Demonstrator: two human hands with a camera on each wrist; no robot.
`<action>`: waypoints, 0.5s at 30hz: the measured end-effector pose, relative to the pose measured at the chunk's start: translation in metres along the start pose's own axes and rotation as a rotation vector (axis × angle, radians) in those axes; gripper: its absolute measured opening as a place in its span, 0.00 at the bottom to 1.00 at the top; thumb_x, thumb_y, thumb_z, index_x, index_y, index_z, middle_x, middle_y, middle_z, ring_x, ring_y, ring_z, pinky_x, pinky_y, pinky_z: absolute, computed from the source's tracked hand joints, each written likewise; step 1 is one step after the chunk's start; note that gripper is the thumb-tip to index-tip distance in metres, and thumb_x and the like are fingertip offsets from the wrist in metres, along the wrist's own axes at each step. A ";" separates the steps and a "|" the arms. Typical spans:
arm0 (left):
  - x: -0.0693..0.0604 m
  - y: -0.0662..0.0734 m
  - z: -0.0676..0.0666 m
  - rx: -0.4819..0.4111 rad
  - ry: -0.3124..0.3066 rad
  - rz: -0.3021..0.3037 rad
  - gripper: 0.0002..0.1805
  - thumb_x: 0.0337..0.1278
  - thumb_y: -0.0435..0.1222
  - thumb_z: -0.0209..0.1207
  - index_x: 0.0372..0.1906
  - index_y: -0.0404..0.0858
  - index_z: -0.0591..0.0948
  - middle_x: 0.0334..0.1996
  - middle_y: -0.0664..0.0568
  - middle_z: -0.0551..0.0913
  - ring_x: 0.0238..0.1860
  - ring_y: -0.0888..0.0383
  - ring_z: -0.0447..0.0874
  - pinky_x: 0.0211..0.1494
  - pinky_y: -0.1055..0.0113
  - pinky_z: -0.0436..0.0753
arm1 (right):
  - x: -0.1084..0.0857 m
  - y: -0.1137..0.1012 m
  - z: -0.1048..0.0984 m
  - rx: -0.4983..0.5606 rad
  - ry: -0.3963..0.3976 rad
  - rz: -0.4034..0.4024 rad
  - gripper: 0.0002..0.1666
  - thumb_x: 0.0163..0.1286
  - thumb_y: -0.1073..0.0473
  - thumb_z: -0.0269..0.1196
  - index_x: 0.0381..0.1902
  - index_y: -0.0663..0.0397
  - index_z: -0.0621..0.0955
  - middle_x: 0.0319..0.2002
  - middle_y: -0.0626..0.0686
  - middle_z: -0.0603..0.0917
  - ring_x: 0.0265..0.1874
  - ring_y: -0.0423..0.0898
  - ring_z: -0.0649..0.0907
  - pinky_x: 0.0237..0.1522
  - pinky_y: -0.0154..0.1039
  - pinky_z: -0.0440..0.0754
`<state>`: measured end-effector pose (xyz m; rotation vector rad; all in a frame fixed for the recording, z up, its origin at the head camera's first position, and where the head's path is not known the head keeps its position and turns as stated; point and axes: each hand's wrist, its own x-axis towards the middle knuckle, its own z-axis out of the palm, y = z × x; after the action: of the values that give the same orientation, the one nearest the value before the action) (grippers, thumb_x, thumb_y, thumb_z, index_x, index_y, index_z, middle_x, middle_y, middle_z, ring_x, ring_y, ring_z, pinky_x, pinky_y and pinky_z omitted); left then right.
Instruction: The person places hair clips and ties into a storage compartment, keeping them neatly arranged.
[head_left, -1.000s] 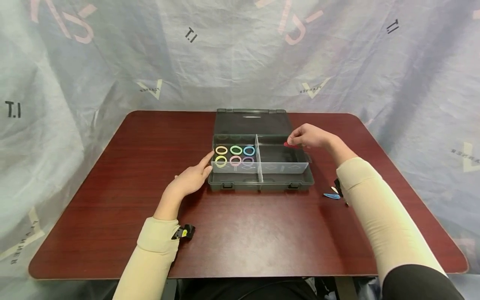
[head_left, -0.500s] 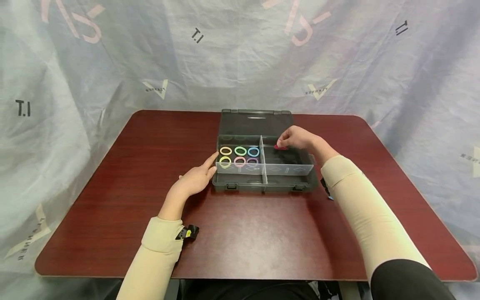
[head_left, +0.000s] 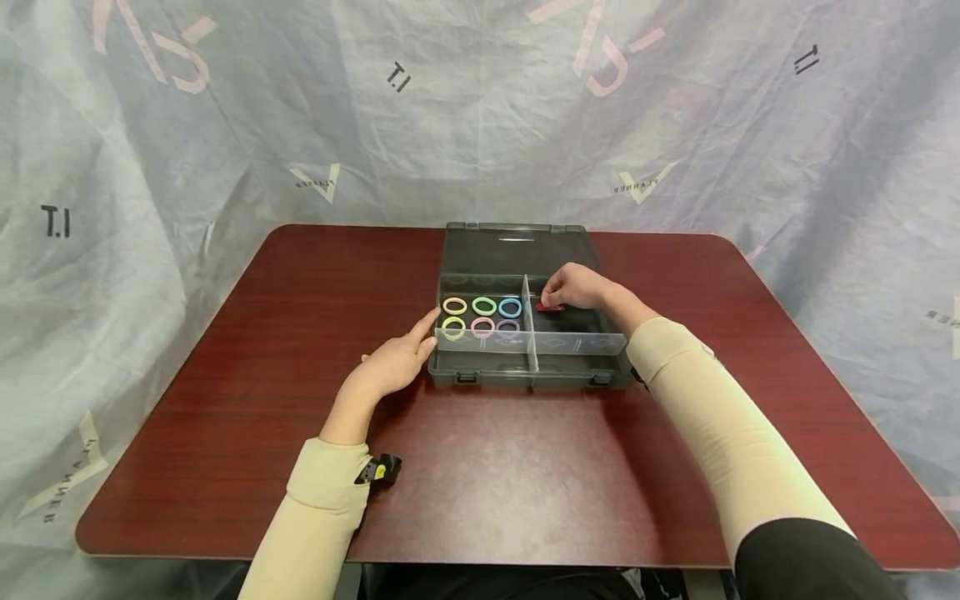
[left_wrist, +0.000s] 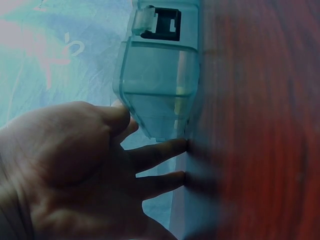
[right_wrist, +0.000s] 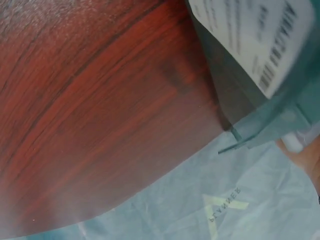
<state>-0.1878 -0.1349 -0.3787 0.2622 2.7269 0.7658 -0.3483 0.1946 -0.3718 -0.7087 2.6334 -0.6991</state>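
A grey see-through divided box (head_left: 480,379) stands with its lid raised at the back. Several coloured rings, among them a green ring (head_left: 483,307), lie in its left rear compartment. My right hand (head_left: 577,286) pinches a small red item (head_left: 550,307) low in the right rear compartment, close to the middle divider; the fingertips are partly hidden. Against the box's left side rests my left hand (head_left: 393,362), its fingers extended. In the left wrist view this hand (left_wrist: 85,165) has its thumb at the box corner (left_wrist: 160,105) and its fingers spread.
The box stands on a dark red wooden table (head_left: 225,400). Behind the table hangs a pale printed sheet (head_left: 480,108). A white label (right_wrist: 255,40) shows on the box in the right wrist view. My right sleeve (head_left: 720,417) crosses the table's right part.
My right hand has moved left and lower over the right rear compartment with the red item. The blue item on the table is now hidden by the right arm. My left hand stays at the box.
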 end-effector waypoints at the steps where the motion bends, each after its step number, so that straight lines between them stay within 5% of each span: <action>1: 0.000 0.000 0.000 0.002 0.001 -0.001 0.32 0.84 0.48 0.36 0.83 0.56 0.41 0.71 0.38 0.70 0.70 0.35 0.67 0.61 0.17 0.48 | 0.001 0.001 0.002 -0.002 0.007 -0.004 0.09 0.74 0.61 0.63 0.35 0.59 0.88 0.27 0.50 0.83 0.32 0.47 0.75 0.42 0.44 0.72; 15: -0.001 0.001 0.001 0.004 0.012 -0.001 0.32 0.84 0.47 0.36 0.83 0.56 0.41 0.71 0.38 0.70 0.70 0.35 0.68 0.60 0.17 0.48 | 0.010 0.004 0.027 -0.047 0.143 0.015 0.10 0.75 0.60 0.62 0.34 0.54 0.87 0.34 0.51 0.86 0.32 0.49 0.76 0.42 0.45 0.73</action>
<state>-0.1864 -0.1341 -0.3791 0.2583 2.7400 0.7646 -0.3470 0.1819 -0.3979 -0.6746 2.7897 -0.7108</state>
